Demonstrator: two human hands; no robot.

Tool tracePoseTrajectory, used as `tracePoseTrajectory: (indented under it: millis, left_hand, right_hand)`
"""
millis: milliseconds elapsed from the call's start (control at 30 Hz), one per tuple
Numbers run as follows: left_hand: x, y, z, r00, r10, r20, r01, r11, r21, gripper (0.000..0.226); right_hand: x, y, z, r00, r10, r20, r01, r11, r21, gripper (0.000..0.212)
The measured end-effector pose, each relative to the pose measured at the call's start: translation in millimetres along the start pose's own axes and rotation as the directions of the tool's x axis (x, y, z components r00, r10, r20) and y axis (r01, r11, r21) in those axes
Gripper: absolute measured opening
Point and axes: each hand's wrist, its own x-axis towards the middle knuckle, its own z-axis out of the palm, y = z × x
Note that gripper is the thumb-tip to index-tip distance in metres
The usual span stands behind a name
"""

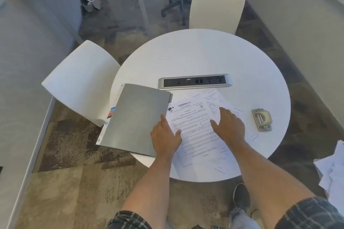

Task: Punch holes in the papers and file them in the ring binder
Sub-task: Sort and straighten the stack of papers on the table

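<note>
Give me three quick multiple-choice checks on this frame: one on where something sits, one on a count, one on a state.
1. The hole punch lies where from the papers?
A. right
B. left
C. on top

2. How many white chairs stand at the table?
A. one
B. two
C. four

3. The ring binder is:
A. open flat
B. closed
C. standing upright

Answers: 1 A, it sits past the right hand. 2 B, one behind, one left. 3 B, its grey cover lies shut under the left hand.
</note>
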Motion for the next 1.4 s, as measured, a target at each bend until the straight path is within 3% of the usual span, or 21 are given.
tracePoseTrajectory:
  millis: [100,200,400,900,1200,1400]
  left_hand:
    - [-6.0,10.0,8.6,0.961,-0.255,0.108,0.259,0.966,-0.023,0.074]
    - [-12.0,18.4,16.6,0.924,-0.331,0.191,0.343,0.939,-0.033,0.076]
    - [-16.4,23.2,27.0,0.918,-0.309,0.250,0.313,0.950,0.025,0.064]
    - [-26.4,23.7,41.3,0.961,-0.213,0.178,0.209,0.977,0.041,0.049]
    - [-29.3,19.2,41.8,0.972,-0.173,0.160,0.170,0.985,0.029,0.055]
    - [-24.9,17.9,35.4,0.963,-0.158,0.219,0.151,0.987,0.049,0.061]
  right_hand:
    - [-1.9,-3.7,12.9,0.943,0.275,0.188,-0.291,0.955,0.063,0.084]
    - [-9.7,-4.5,24.3,0.931,0.278,0.237,-0.279,0.960,-0.029,0.093]
    - [-18.0,-4.8,41.0,0.931,0.277,0.239,-0.243,0.957,-0.160,0.110]
    - [-21.2,-5.4,60.9,0.940,0.273,0.206,-0.251,0.960,-0.126,0.116]
    - [-18.2,-6.1,58.0,0.889,0.375,0.263,-0.420,0.897,0.139,0.098]
    - [-14.8,5.1,54.3,0.908,0.299,0.293,-0.385,0.871,0.305,0.074]
